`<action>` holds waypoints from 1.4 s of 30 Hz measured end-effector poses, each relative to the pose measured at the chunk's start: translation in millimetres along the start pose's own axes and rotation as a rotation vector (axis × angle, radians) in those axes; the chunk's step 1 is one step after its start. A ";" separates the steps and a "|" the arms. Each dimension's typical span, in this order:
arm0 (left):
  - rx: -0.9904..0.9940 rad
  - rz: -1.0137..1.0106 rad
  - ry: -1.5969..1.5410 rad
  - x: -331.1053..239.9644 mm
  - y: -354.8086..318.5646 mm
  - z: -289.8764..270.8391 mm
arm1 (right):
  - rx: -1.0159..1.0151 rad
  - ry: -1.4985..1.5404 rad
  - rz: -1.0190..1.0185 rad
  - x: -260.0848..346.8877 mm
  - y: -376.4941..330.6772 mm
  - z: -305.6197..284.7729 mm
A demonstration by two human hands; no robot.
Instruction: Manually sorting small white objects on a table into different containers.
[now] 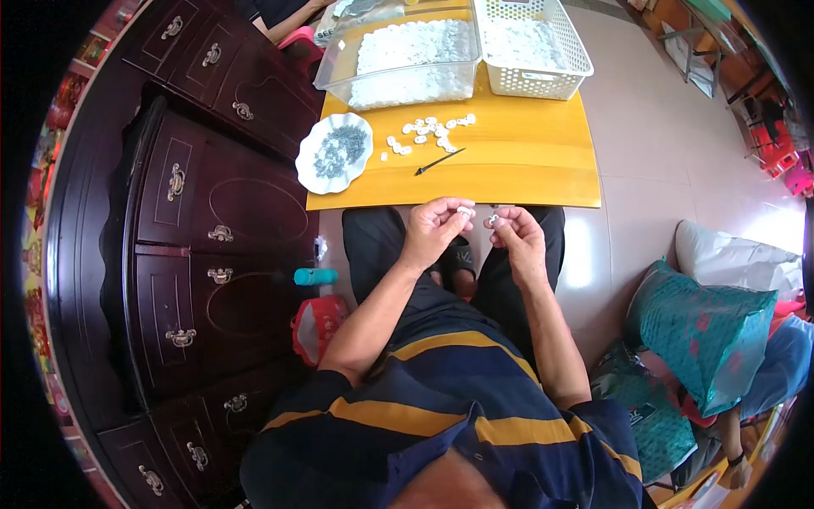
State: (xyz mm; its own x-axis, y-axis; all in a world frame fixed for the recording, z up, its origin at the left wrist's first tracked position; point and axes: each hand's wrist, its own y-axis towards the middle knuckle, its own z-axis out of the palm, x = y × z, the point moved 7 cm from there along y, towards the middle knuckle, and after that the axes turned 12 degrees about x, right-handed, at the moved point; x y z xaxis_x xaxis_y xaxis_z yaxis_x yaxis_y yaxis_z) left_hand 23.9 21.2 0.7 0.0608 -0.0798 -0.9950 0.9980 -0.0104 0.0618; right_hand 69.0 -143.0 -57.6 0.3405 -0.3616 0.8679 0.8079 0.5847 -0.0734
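My left hand is pinched on a small white plastic piece at the table's near edge. Close beside it, my right hand pinches a tiny metallic-looking part between thumb and finger; its exact kind is too small to make out. A narrow gap separates the two hands. Beyond them on the yellow wooden table lie several loose white plastic pieces and a thin black pen-like tool. To their left is a white scalloped dish with many small grey metallic parts.
A clear plastic bin and a white perforated basket, both full of white pieces, stand at the table's far side. Dark drawers line the left. Green bags are at right. Another person's arm shows at the far left.
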 end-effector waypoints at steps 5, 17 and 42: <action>-0.047 0.052 0.216 -11.2 0.6 1.5 | -0.008 -0.009 0.001 -1.7 -1.0 0.1; 0.018 0.116 0.380 -13.2 -4.2 6.4 | -0.004 0.027 0.014 0.7 -1.9 11.1; 0.018 0.070 0.120 1.2 -5.1 6.8 | -0.020 0.043 -0.010 10.0 -1.3 6.2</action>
State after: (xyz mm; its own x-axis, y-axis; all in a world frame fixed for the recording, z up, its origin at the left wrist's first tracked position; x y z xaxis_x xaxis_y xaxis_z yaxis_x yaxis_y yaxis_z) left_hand 18.8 14.4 -0.3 0.1323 0.0383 -0.9905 0.9910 -0.0271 0.1313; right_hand 68.3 -143.0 -45.8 0.3523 -0.3985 0.8468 0.8208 0.5663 -0.0749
